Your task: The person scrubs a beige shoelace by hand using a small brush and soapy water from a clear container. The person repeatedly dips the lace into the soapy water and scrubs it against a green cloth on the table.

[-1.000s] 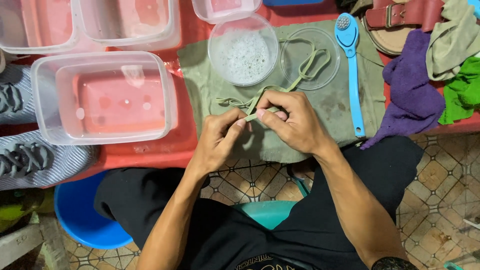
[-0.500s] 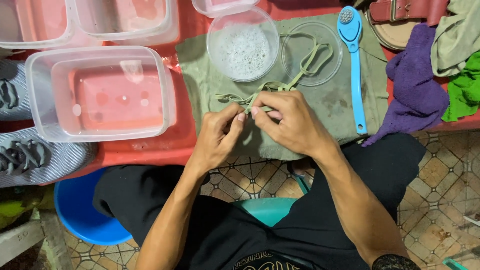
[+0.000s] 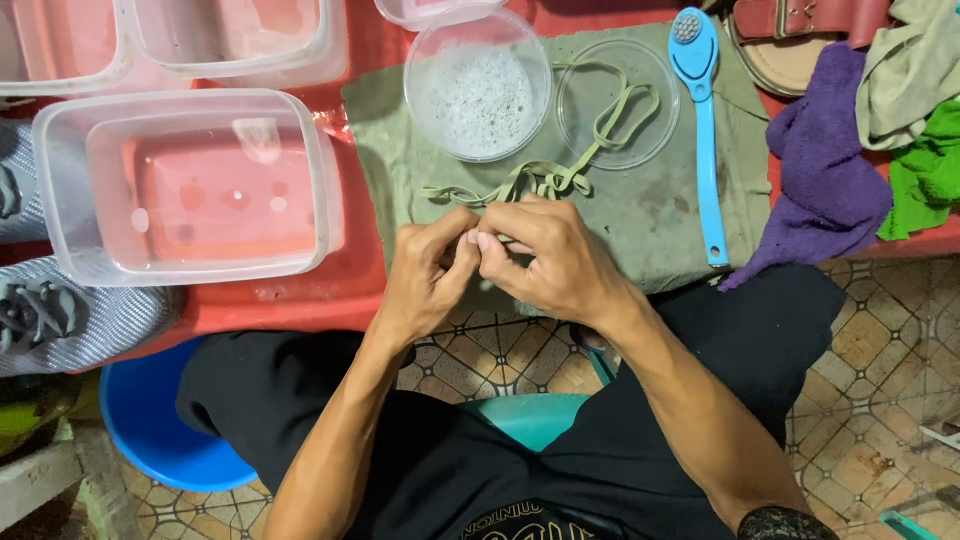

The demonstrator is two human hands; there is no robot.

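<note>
Fingers: fingertips of the left hand and right hand pinched together on one end of an olive shoelace; how the end sits in the pinch is hidden.
Shoelace: one, trailing over an olive cloth on the red counter, looping onto a clear round lid.
Tubs: one round tub of foamy water just beyond the hands; one rectangular tub of water to the left; three more cut off at the top edge.
Brush: one, blue, long-handled.
Rags: one purple, one green.
Shoes: two grey, cut off left.
Change: hands sit slightly lower and closer together than half a second ago.
</note>
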